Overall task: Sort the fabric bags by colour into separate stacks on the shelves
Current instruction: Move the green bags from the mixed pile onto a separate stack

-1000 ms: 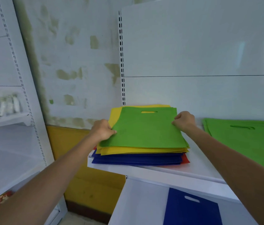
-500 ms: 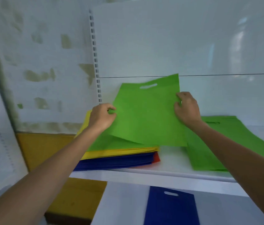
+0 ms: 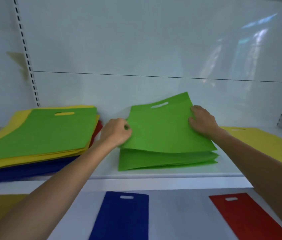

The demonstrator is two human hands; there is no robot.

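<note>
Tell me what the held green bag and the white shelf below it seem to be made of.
The green bag: thin matte fabric, probably non-woven; it sags softly and has a punched handle slot. The white shelf: smooth, glossy, probably painted metal; its front edge shows a sheen, but laminate is possible.

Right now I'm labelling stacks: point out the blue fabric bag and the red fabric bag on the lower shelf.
flat blue fabric bag (image 3: 122, 217), head view, its centre.
flat red fabric bag (image 3: 246, 219), head view, its centre.
</note>
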